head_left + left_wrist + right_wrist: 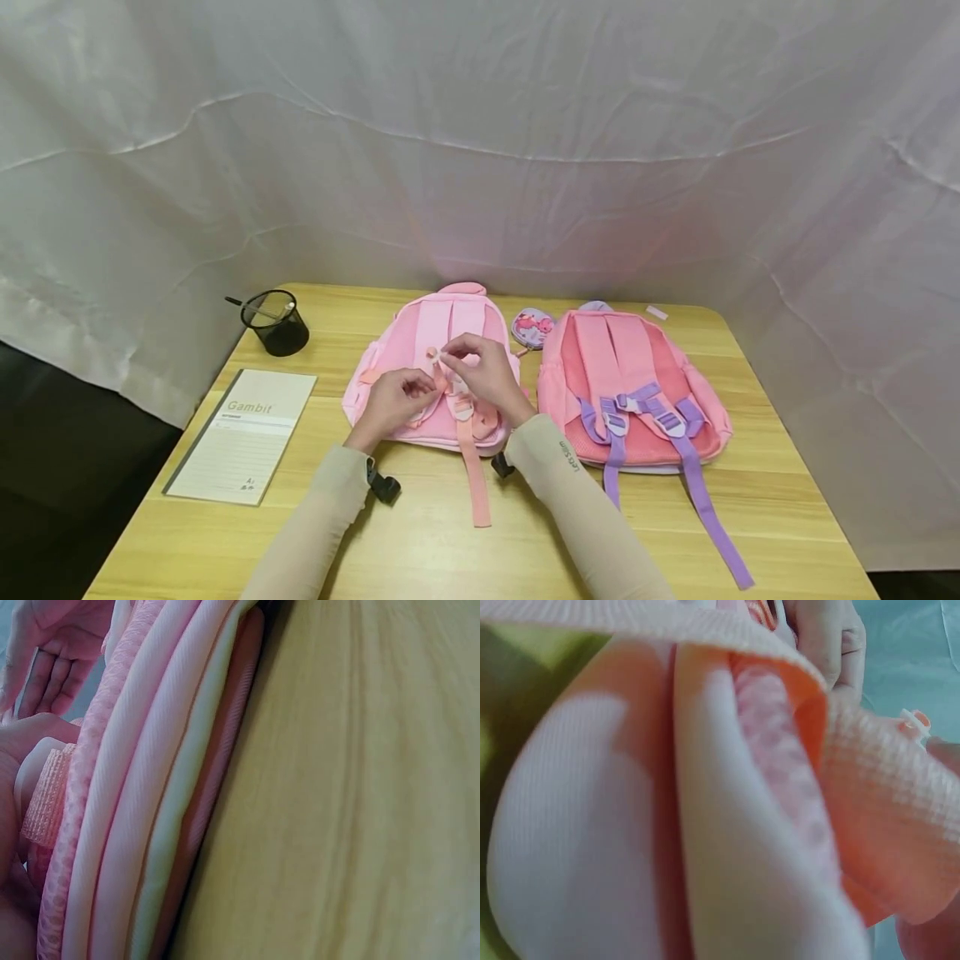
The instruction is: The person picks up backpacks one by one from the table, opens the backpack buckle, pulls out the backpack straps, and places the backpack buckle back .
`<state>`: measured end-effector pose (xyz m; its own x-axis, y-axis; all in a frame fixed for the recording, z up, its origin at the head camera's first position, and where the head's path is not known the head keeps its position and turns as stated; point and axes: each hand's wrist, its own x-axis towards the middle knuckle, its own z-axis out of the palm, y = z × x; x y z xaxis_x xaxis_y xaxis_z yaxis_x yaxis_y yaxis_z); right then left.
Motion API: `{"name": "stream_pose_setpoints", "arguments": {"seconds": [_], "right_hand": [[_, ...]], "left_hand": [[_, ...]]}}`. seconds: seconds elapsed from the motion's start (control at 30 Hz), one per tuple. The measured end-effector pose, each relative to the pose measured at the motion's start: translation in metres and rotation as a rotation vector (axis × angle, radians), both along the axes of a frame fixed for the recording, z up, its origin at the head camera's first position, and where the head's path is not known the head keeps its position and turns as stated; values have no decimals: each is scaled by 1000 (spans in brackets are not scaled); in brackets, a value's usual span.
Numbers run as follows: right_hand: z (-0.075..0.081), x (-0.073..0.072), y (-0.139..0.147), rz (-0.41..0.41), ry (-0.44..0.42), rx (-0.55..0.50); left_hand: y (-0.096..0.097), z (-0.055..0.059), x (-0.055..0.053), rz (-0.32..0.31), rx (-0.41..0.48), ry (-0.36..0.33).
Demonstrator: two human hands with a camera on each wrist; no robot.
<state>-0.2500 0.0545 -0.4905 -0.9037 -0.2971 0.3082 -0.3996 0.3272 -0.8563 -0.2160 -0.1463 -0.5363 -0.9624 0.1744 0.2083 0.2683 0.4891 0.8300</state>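
Left forearm (311,521), sleeved: enters from 7 o'clock, angled toward 1 o'clock. Left hand (396,404): fingers curled, thumb near forefinger, tips toward 2 o'clock. Right forearm (592,521), sleeved: enters from 5 o'clock, angled toward 11 o'clock. Right hand (489,372): at left hand's 2 o'clock, just beside, thumb and forefinger pinched, tips toward 10 o'clock.
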Motion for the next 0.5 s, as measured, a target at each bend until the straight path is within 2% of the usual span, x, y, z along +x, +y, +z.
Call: {"name": "stream_pose_setpoints", "arguments": {"seconds": [0.3, 0.4, 0.5], "right_hand": [[1, -2, 2, -10, 14, -34], [2, -2, 3, -5, 9, -27], [3, -1, 3, -14, 4, -4]], "left_hand": [[3, 2, 1, 17, -41, 16], [4, 6, 2, 42, -69, 50], [5, 12, 3, 79, -138, 121]]}}
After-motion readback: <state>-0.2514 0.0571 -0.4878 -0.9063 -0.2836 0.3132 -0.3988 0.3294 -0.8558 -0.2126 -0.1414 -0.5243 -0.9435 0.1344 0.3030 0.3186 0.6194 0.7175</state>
